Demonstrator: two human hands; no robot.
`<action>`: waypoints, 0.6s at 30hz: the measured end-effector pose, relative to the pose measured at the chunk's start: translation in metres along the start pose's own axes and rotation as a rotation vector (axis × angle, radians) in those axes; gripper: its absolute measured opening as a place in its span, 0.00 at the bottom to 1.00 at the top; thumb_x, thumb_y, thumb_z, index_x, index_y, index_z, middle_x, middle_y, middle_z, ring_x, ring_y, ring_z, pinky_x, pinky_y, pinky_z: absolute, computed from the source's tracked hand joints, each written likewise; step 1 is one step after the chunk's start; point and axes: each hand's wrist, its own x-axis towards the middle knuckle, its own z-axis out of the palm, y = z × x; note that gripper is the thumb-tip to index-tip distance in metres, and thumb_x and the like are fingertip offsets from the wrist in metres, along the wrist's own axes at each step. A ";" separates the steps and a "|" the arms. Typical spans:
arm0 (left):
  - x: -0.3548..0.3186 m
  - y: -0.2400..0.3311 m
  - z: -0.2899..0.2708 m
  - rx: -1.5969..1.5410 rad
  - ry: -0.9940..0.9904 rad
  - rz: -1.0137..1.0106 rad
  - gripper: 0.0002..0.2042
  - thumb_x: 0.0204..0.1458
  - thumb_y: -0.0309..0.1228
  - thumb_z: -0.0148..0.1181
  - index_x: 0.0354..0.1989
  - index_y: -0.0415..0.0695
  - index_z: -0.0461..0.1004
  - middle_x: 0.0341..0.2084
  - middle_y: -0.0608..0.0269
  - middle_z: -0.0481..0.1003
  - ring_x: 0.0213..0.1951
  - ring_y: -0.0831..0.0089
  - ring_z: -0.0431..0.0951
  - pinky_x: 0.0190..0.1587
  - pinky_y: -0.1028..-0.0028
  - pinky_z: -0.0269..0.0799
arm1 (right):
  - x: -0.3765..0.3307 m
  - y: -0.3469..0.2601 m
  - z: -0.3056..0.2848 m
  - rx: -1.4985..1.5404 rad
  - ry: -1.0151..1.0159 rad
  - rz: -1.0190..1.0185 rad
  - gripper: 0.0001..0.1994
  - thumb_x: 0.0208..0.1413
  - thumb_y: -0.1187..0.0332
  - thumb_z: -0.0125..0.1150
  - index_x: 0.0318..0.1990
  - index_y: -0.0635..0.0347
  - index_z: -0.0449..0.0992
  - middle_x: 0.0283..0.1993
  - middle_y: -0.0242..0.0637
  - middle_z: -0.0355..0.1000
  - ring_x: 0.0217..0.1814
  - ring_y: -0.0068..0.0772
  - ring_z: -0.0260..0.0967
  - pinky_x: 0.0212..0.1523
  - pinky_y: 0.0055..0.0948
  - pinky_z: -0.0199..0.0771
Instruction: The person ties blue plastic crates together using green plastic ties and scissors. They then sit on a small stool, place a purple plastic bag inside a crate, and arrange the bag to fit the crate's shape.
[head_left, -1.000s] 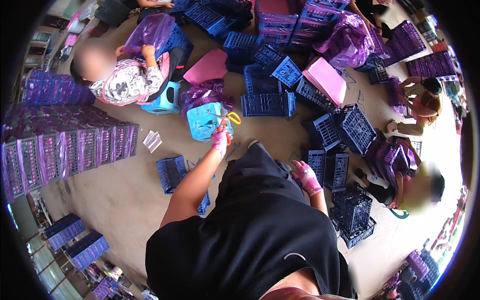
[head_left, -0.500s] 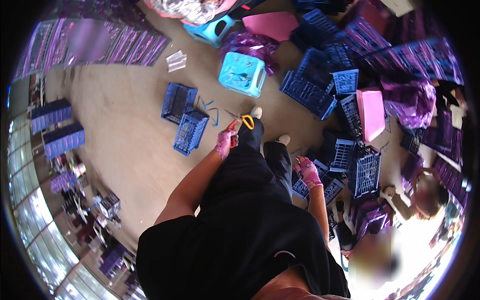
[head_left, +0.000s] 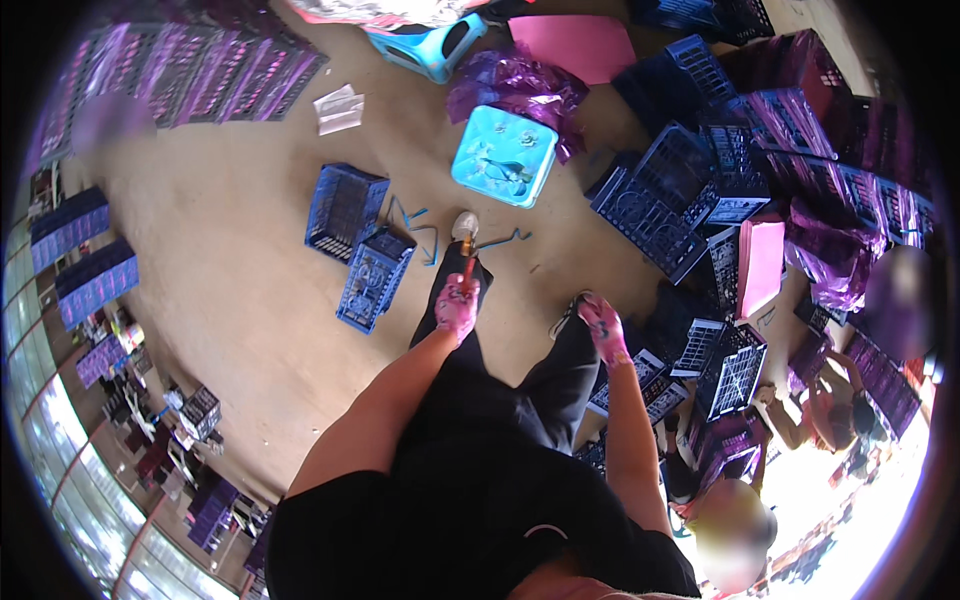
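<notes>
My left hand point(head_left: 456, 310), in a pink patterned glove, is closed around a pair of scissors point(head_left: 468, 268) with red and yellow handles, seen nearly edge-on above my shoe. My right hand point(head_left: 602, 328), gloved the same way, hangs beside my right leg with its fingers loosely stretched and nothing in them. Ahead of my left hand lie thin blue straps point(head_left: 432, 246) on the floor. Left of the straps stand two blue plastic crates, a farther one point(head_left: 342, 212) and a nearer one point(head_left: 376, 279). Beyond my foot is a light-blue plastic stool point(head_left: 490, 180).
Purple plastic film point(head_left: 520, 85) and a pink sheet point(head_left: 585, 45) lie behind the stool. Blue crates point(head_left: 650, 215) crowd the right, with a pink stack point(head_left: 760, 265) among them. Purple-wrapped crate stacks point(head_left: 210, 75) stand far left. Other people are at the lower right.
I have stepped forward and the view has shifted. The scissors have turned from sideways to nearly edge-on in my left hand. My right hand has swung slightly forward.
</notes>
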 end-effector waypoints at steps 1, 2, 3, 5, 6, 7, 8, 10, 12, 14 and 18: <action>0.002 0.008 0.005 0.424 -0.051 0.143 0.05 0.58 0.31 0.45 0.38 0.44 0.65 0.28 0.61 0.67 0.31 0.68 0.70 0.35 0.73 0.70 | 0.034 0.004 0.018 -0.009 0.015 -0.027 0.21 0.57 0.67 0.57 0.54 0.69 0.65 0.53 0.45 0.67 0.53 0.34 0.67 0.54 0.29 0.66; 0.002 0.016 0.007 0.992 -0.010 0.320 0.06 0.56 0.31 0.50 0.39 0.44 0.65 0.30 0.60 0.68 0.31 0.68 0.71 0.36 0.72 0.70 | 0.070 0.005 0.035 -0.028 -0.006 0.019 0.22 0.57 0.67 0.57 0.56 0.68 0.63 0.55 0.44 0.65 0.54 0.35 0.66 0.53 0.29 0.67; 0.001 0.025 0.011 1.403 0.098 0.496 0.09 0.54 0.31 0.54 0.41 0.44 0.65 0.32 0.58 0.69 0.32 0.67 0.71 0.37 0.71 0.71 | 0.101 -0.008 0.057 -0.020 0.011 0.062 0.22 0.58 0.66 0.55 0.57 0.67 0.62 0.56 0.43 0.65 0.54 0.34 0.65 0.54 0.29 0.65; 0.000 0.043 0.030 1.973 0.275 0.542 0.17 0.55 0.40 0.53 0.46 0.41 0.63 0.37 0.48 0.69 0.42 0.50 0.69 0.45 0.58 0.65 | 0.169 -0.019 0.093 0.069 0.094 0.092 0.26 0.56 0.62 0.56 0.59 0.66 0.60 0.53 0.43 0.68 0.49 0.31 0.66 0.50 0.26 0.65; 0.001 0.048 0.006 2.030 0.353 0.548 0.18 0.55 0.42 0.53 0.46 0.40 0.63 0.39 0.48 0.69 0.42 0.51 0.69 0.45 0.59 0.65 | 0.202 -0.008 0.106 0.163 0.159 0.084 0.29 0.55 0.58 0.59 0.59 0.67 0.60 0.49 0.43 0.71 0.43 0.29 0.68 0.44 0.24 0.66; -0.003 0.051 -0.005 2.037 0.361 0.470 0.19 0.56 0.43 0.52 0.46 0.40 0.63 0.40 0.47 0.68 0.43 0.51 0.69 0.46 0.59 0.64 | 0.244 0.000 0.112 0.284 0.126 0.134 0.33 0.53 0.55 0.60 0.60 0.66 0.58 0.52 0.45 0.70 0.46 0.33 0.68 0.46 0.26 0.66; -0.003 0.054 -0.009 2.027 0.311 0.484 0.19 0.57 0.42 0.51 0.47 0.39 0.63 0.40 0.47 0.68 0.43 0.50 0.69 0.47 0.58 0.64 | 0.299 0.029 0.104 0.039 0.119 0.105 0.38 0.49 0.50 0.62 0.61 0.66 0.57 0.55 0.48 0.67 0.51 0.39 0.67 0.50 0.30 0.66; -0.011 0.056 -0.023 2.129 0.387 0.528 0.18 0.56 0.40 0.52 0.47 0.39 0.63 0.40 0.47 0.68 0.43 0.51 0.69 0.47 0.58 0.64 | 0.347 -0.002 0.127 -0.323 0.304 0.136 0.49 0.40 0.41 0.67 0.62 0.66 0.55 0.58 0.53 0.64 0.59 0.50 0.64 0.57 0.37 0.63; -0.014 0.071 -0.081 2.015 0.229 0.413 0.17 0.51 0.34 0.57 0.46 0.40 0.64 0.39 0.49 0.68 0.41 0.52 0.69 0.45 0.60 0.65 | 0.382 -0.007 0.118 -0.130 0.247 0.024 0.51 0.37 0.42 0.70 0.62 0.69 0.54 0.56 0.54 0.65 0.58 0.47 0.64 0.57 0.34 0.63; -0.018 0.074 -0.095 1.992 0.185 0.435 0.16 0.50 0.32 0.57 0.45 0.40 0.64 0.38 0.50 0.69 0.40 0.54 0.70 0.43 0.61 0.66 | 0.407 0.003 0.111 0.006 0.152 -0.005 0.51 0.36 0.43 0.72 0.60 0.73 0.56 0.54 0.53 0.67 0.56 0.44 0.66 0.55 0.33 0.65; -0.017 0.067 -0.067 1.600 0.216 0.364 0.14 0.55 0.31 0.54 0.47 0.42 0.62 0.37 0.64 0.65 0.36 0.76 0.67 0.41 0.76 0.67 | 0.390 0.011 0.085 -0.048 -0.087 -0.001 0.44 0.36 0.47 0.73 0.53 0.75 0.61 0.48 0.51 0.70 0.50 0.39 0.68 0.51 0.32 0.67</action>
